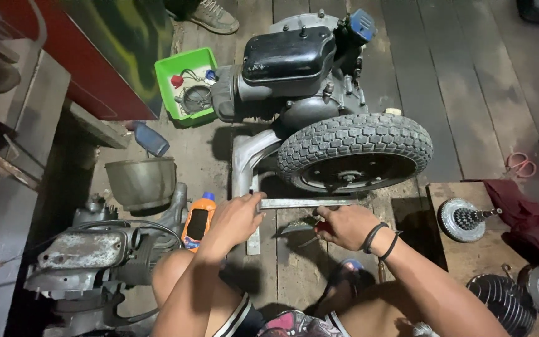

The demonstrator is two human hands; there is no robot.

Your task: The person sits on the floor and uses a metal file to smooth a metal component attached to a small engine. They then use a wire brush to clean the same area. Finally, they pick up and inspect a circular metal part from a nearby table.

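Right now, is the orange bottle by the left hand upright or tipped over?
Tipped. The orange bottle lies on the floor, its blue cap pointing away from the person, dark label facing up, beside the left hand.

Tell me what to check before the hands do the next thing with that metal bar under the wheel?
1. Left hand on the metal bar: ok, it rests on the bar's end.
2. Right hand grips a tool: ok, though its kind is unclear.
3. Wheel steady: cannot tell.
4. Orange bottle out of the way: ok, beside the left wrist, apart from the bar.
5. Light on the bar: not ok, dim and shadowed.
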